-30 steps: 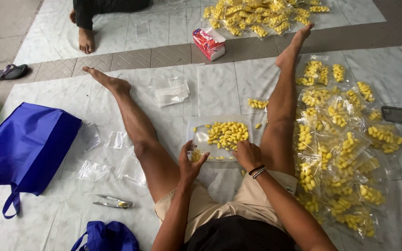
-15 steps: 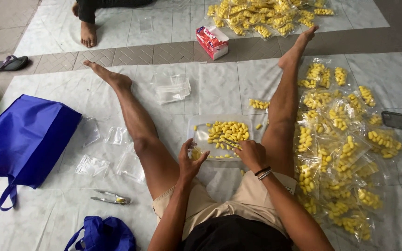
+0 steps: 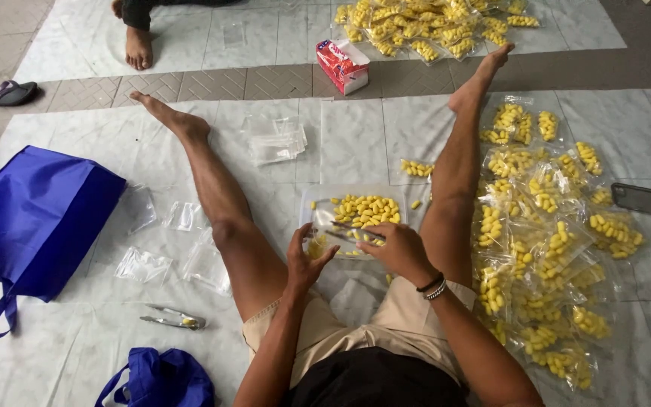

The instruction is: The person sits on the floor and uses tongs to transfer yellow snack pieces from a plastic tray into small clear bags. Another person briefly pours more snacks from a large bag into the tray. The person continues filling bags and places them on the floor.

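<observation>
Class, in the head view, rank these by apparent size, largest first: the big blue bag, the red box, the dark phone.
1. Big blue bag.
2. Red box, farther away, so unsure.
3. Dark phone.

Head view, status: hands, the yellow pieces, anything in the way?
Left hand pinching a small clear bag. Right hand holding tweezers over the yellow pieces. Nothing in the way.

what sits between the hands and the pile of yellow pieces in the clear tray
Nothing visible does. The right hand is at the near edge of the clear tray, holding thin tweezers over the yellow pieces. The left hand pinches a small clear bag at the tray's near left corner.
</observation>
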